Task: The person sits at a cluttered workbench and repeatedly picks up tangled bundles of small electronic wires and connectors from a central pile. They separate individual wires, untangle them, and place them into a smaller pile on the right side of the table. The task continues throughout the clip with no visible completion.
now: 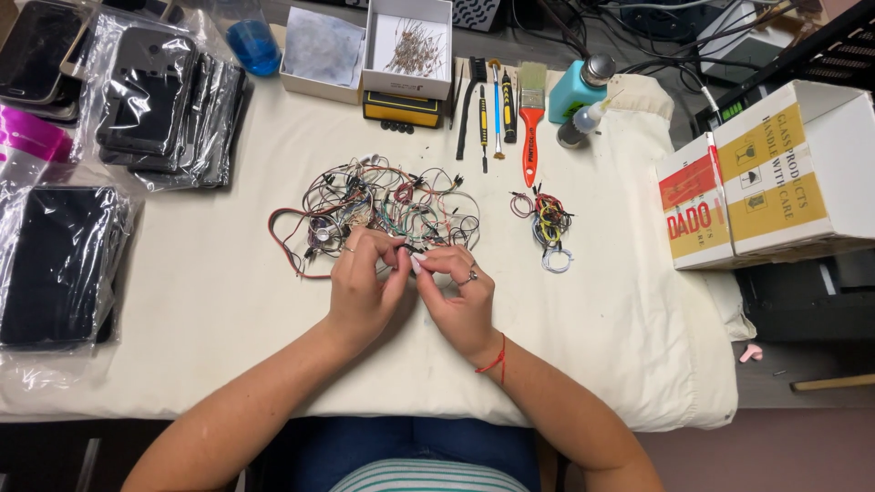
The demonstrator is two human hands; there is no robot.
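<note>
Nearest, left hand [362,287] and right hand [458,293] drawn close together over the white cloth [210,301], fingertips of both pinching a thin strand at the near edge of the tangled wire pile [378,208]. Probably very light, limp and springy, prone to snag on neighbouring loops; likely best taken one strand at a time, near a free end rather than mid-tangle. Bare cloth left of the hands, up to bagged dark devices [59,264] at the table's left edge. Right of the pile, a small separate wire bundle [545,226], well apart. Further right, a cardboard box [775,178] overhanging the cloth's edge. Farthest back, an orange-handled brush [530,128], slim tools [483,118], a teal dispenser bottle [576,89] and open white boxes [365,50].
</note>
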